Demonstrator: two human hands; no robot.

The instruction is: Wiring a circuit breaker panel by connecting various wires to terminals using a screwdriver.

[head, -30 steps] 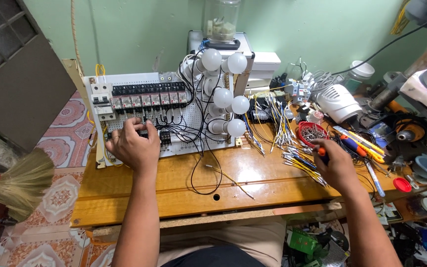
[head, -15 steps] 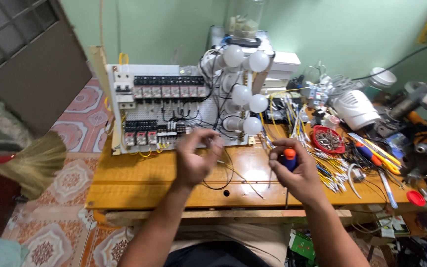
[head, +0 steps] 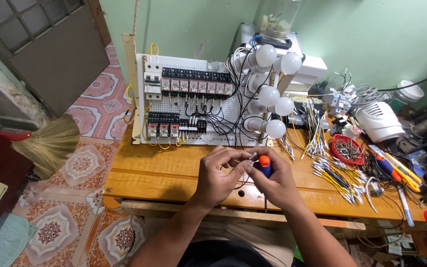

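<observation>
1. The left hand (head: 218, 175) is held over the front of the wooden workbench (head: 154, 173), its fingers curled together and pinched on a small pale connector piece (head: 251, 156) with a thin black wire (head: 243, 182) hanging below it; what exactly the piece is cannot be told at this size.

2. The right hand (head: 275, 180) is closed around a screwdriver with an orange and blue handle (head: 265, 164), the handle showing between thumb and fingers, right against the pinched piece. The tip is hidden behind the fingers.

3. The work is held just in front of the white perforated control panel (head: 193, 104), which stands propped at the back of the bench with rows of relays and a cluster of white bulbs (head: 273, 94) at its right edge.

4. To the right, bundles of cut yellow and blue wires (head: 337, 175) and a red bowl of small metal parts (head: 348, 148) lie within reach.

5. Judged from this grip, the step is best done with the piece kept steady in the left fingertips while the driver is kept in line with the screw, so that the blade does not slip toward the thumb.

6. Light turning pressure is advised, since so small a terminal would probably strip or twist out of the pinch if forced.
</observation>
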